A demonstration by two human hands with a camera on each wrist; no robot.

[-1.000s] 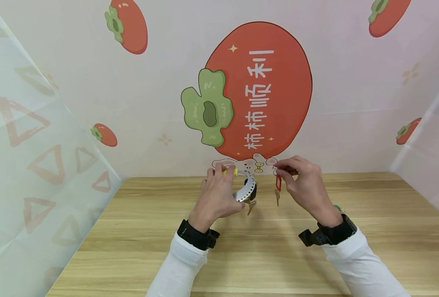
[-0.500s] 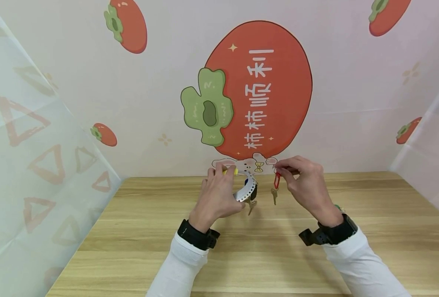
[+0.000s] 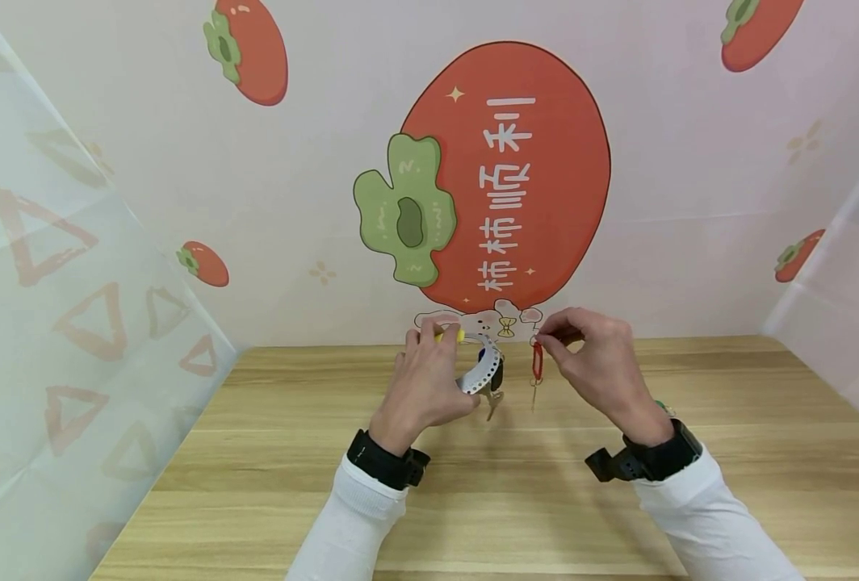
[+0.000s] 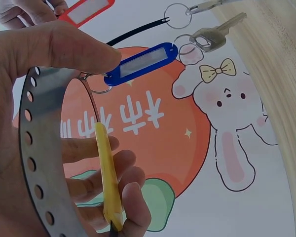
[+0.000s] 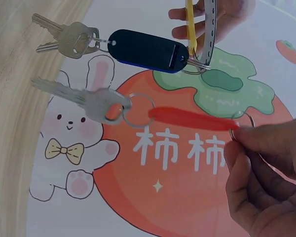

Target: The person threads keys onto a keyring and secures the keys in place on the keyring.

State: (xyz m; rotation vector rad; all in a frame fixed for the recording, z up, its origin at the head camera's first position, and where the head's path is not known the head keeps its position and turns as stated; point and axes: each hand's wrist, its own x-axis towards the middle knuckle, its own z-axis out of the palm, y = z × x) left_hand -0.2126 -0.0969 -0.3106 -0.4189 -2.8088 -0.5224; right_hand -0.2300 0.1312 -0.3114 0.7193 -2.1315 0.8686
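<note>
My left hand [image 3: 429, 375] grips a curved silver metal band [image 3: 482, 369] with a row of holes and a slim yellow part [image 4: 107, 173]. From this loop hang a blue key tag [image 4: 142, 64] and a black key tag [image 5: 145, 49], with keys [image 4: 212, 39] on rings below them. To the right, my right hand [image 3: 592, 363] pinches the small ring at the top of a red key tag [image 5: 192, 118]. A single key [image 5: 101, 103] dangles from the red tag's lower ring. The red tag hangs apart from the band, a short way to its right.
Beneath both hands lies a wooden table [image 3: 502, 500]. A white backdrop [image 3: 676, 266] printed with persimmons and a rabbit rises at the table's back edge, close behind the hands. Pale side sheets [image 3: 73, 242] flank the table.
The red key tag has shifted slightly left and turned edge-on, its key swinging with it. My right hand has moved a little left and down; my left hand stays in place.
</note>
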